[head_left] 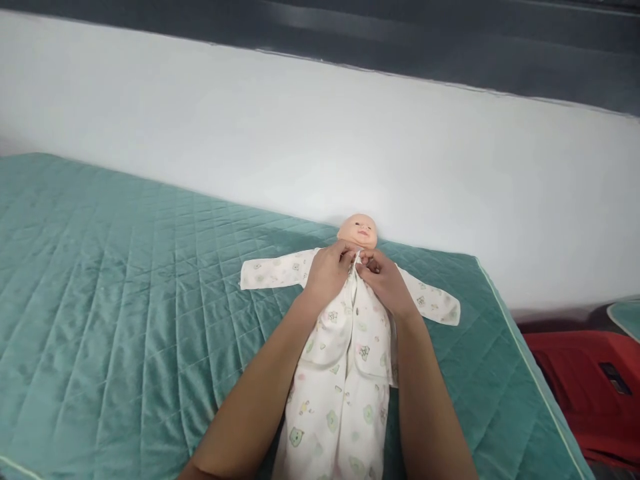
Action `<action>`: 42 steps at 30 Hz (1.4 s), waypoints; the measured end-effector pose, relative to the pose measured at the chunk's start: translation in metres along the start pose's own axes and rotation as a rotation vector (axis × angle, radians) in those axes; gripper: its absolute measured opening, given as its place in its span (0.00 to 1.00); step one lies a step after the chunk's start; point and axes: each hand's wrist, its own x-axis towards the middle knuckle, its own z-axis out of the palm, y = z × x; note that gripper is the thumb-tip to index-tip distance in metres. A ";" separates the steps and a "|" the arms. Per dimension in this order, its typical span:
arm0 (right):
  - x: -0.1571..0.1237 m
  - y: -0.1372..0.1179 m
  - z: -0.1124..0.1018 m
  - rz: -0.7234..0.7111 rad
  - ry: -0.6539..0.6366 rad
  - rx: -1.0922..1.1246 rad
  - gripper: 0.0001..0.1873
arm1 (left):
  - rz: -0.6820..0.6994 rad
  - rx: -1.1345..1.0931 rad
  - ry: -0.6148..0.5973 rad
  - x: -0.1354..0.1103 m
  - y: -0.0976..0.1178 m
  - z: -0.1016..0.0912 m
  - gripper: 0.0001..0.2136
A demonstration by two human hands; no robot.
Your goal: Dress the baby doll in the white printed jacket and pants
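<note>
A baby doll (358,230) lies on its back on a green quilted mattress (125,300), head toward the wall. It wears a white printed romper (345,373) with the sleeves spread out to both sides. My left hand (327,270) and my right hand (385,280) meet at the romper's neckline, just under the doll's chin. Both hands have their fingers pinched on the front edges of the garment there. My forearms run up either side of the doll's body.
A white wall (320,133) stands right behind the doll's head. The mattress edge (525,360) drops off on the right, with a red object (585,380) on the floor beyond it. Another bit of green padding (625,317) shows at the far right.
</note>
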 end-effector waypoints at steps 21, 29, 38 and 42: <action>-0.007 0.002 0.009 -0.041 0.133 -0.050 0.10 | -0.008 0.041 0.011 -0.005 0.000 0.002 0.11; -0.010 0.007 0.011 -0.057 0.229 -0.087 0.11 | -0.008 0.274 -0.067 -0.008 0.003 -0.004 0.11; -0.015 0.007 0.011 -0.121 0.251 -0.217 0.13 | -0.052 0.211 -0.088 -0.004 0.003 -0.006 0.08; -0.016 0.005 0.011 -0.144 0.242 -0.238 0.14 | -0.001 0.171 -0.057 -0.004 -0.001 -0.004 0.08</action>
